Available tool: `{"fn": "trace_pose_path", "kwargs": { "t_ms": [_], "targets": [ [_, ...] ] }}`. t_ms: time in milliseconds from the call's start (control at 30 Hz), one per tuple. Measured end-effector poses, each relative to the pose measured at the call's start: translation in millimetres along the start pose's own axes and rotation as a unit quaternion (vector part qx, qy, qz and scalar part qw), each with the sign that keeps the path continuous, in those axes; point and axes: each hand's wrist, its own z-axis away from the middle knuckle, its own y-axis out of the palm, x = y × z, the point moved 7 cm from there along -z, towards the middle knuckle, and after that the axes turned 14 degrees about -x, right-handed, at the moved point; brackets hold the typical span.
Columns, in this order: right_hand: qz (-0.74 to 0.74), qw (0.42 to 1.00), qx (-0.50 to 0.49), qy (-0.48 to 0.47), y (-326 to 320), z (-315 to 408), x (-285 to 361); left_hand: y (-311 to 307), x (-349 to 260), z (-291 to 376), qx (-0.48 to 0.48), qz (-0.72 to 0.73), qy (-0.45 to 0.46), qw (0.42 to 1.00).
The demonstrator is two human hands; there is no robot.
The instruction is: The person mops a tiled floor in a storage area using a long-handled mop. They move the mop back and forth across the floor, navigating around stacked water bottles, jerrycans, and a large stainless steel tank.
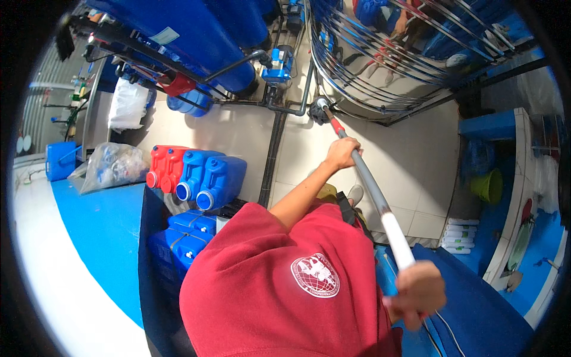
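Note:
A long pole (372, 183), grey along its lower length and white at the top, slants across in front of my body. My left hand (343, 153) wraps around its grey lower part. Higher up, my right hand (418, 292) grips the white end and looks blurred. At the pole's far end, past a red section, a dark, bunched mop head (319, 111) rests on the tiled floor (392, 147). It lies beside black piping and the foot of a shiny steel tank (428, 85) ringed by metal bars.
Tall blue tanks (214, 44) and a blue pump (277, 67) with black pipes stand ahead. To the left are red jugs (167, 167), blue jugs (223, 180) and a clear plastic bag (118, 165). White rolls (458, 235) and a green bucket (488, 186) sit right.

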Motion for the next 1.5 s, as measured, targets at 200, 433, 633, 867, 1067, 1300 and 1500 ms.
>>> {"fn": "trace_pose_path", "kwargs": {
  "t_ms": [200,433,633,867,1067,1300,1500],
  "targets": [
    [0.054,0.976,-0.184,0.101,22.9,27.4,-76.1,36.9,75.6,-5.6,0.084,-0.108,-0.017,0.990],
    [0.096,0.979,-0.176,0.023,18.7,3.5,-36.1,4.7,37.2,-21.3,0.067,-0.046,0.008,0.997],
    [-0.088,0.988,0.127,-0.016,52.7,-44.3,17.9,-58.3,-5.5,-10.6,-0.007,0.000,0.009,1.000],
    [-0.161,0.940,0.295,-0.064,82.3,-87.4,35.9,-94.4,-14.7,-13.4,-0.090,0.035,0.009,0.995],
    [-0.146,0.970,0.178,-0.075,92.3,-79.1,44.5,-112.2,-21.2,-8.5,-0.158,0.059,0.042,0.985],
    [-0.128,0.964,0.221,-0.073,100.3,-66.3,26.8,-105.9,5.8,-14.7,-0.206,0.059,-0.004,0.977],
    [-0.056,0.975,0.211,0.030,118.4,-42.9,-47.4,-59.9,73.9,0.2,-0.145,0.104,-0.076,0.981]
  ]
}}
